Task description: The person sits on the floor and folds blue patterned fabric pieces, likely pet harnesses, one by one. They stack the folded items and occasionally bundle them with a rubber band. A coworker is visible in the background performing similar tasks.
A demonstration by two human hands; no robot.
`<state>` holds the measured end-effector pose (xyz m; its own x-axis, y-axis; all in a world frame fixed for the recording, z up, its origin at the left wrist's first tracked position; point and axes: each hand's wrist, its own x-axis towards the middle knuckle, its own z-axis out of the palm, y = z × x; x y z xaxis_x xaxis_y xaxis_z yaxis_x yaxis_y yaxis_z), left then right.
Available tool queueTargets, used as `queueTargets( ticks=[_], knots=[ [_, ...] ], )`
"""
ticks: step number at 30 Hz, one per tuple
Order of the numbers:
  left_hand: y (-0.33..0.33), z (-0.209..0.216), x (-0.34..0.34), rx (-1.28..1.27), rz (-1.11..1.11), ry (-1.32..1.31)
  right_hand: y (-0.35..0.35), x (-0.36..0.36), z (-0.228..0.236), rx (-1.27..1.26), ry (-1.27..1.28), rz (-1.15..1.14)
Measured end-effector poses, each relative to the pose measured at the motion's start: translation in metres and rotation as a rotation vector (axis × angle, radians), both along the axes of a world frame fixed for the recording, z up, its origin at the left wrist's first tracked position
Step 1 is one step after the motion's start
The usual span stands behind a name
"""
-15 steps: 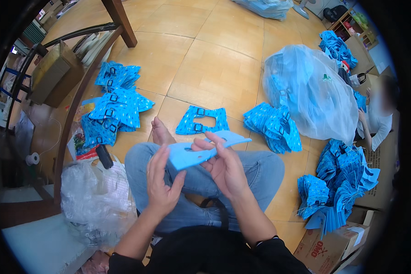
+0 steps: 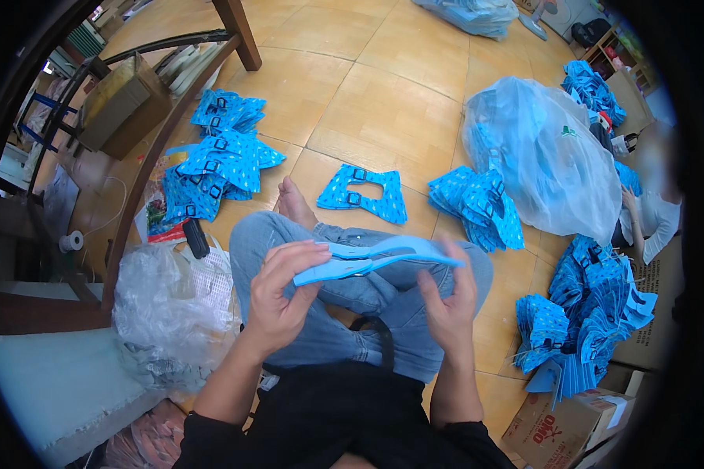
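Note:
A thin, light-blue flexible cut piece (image 2: 336, 270) spans the space between my hands above my lap, its two layers parted by a gap in the middle. My left hand (image 2: 281, 293) pinches its left end, fingers on top and thumb below. At the other end, my right hand (image 2: 450, 301) has its thumb apart from the fingers, which are blurred and lie against the piece's tip. On the floor beyond my knees lies a blue patterned piece with black buckles (image 2: 383, 202), cut out in the middle.
Buckled blue pieces lie in stacks at the left (image 2: 231, 164), at the right (image 2: 477, 207) and farther right (image 2: 594, 305). A large translucent bag (image 2: 544, 156) stands behind. Crumpled clear plastic (image 2: 160, 305), a wooden frame (image 2: 160, 133) and a carton (image 2: 555, 426) flank me. Another person (image 2: 653, 219) sits at the far right.
My right hand has moved right, from the middle of the light-blue piece to its right end. My left hand has closed over the left end. The view has shifted slightly.

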<state>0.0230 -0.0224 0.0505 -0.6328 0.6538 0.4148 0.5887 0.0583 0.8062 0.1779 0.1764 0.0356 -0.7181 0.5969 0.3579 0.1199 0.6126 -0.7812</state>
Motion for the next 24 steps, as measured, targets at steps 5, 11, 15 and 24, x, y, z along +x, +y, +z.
queueTargets(
  ticks=[5, 11, 15, 24],
  knots=[
    [-0.006, 0.003, 0.008, -0.064, 0.140, -0.187, -0.012, 0.006, -0.006, -0.675, 0.134, 0.046],
    [-0.014, 0.001, -0.001, 0.060, -0.010, -0.608, -0.002, 0.015, 0.007, -1.141, 0.174, 0.060],
    [-0.022, 0.009, -0.007, 0.165, -0.244, -1.136, 0.002, 0.011, 0.004, -1.491, 0.299, 0.127],
    [-0.013, 0.004, -0.012, 0.595, -0.288, -1.528, -0.001, 0.012, 0.013, -1.582, 0.368, 0.322]
  ],
)
